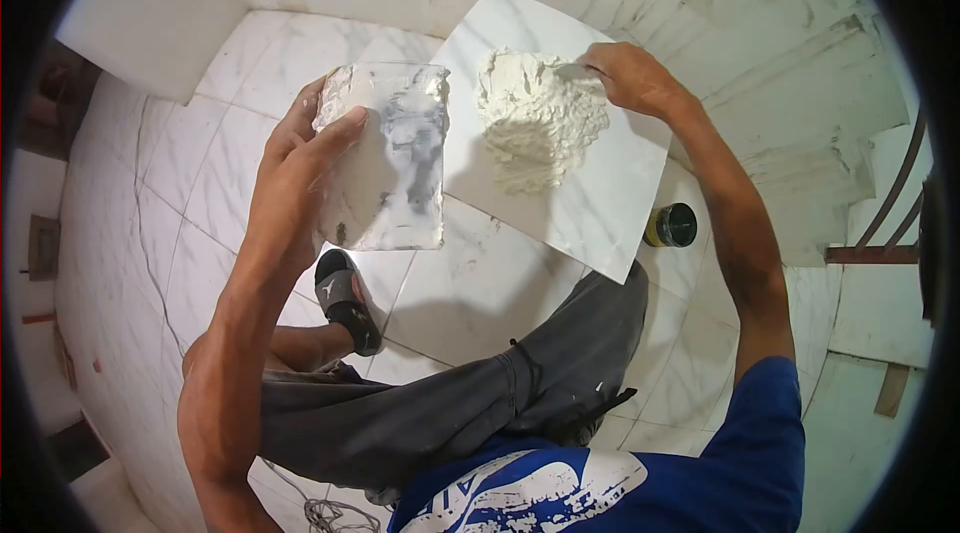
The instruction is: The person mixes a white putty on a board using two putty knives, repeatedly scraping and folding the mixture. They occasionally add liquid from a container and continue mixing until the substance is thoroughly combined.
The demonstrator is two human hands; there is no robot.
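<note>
Marble-veined floor tiles (480, 293) cover the work area, with rough plastered steps (800, 103) rising at the upper right and a metal railing (900, 193) at the right edge. The person sits low on the floor in dark trousers (450, 403), with one foot in a black sandal (345, 298).

Left hand (300, 173): closed on the left edge of a flat smeared plate (395, 168), thumb across the face and fingers behind. The plate is held up clear of the floor and is tilted toward the camera.

Right hand (630, 78): fingers curled shut around what appears to be a small blade (568, 69), its tip touching the upper right edge of the white mound (540, 118).

The mound lies heaped on a loose white slab (600, 203) set on the floor, just beside the plate.

Progress, as judged: the material is piled up and looks worked, but nearly all of it remains on the slab. The plate carries only thin grey-white smears — no fresh load shows on it.

Markings: a small tin (674, 225) with a dark green lid stands at the slab's lower right edge, and no label can be read on it. The blue shirt (720, 473) bears a white print and the sandal a white mark — neither is legible.
</note>
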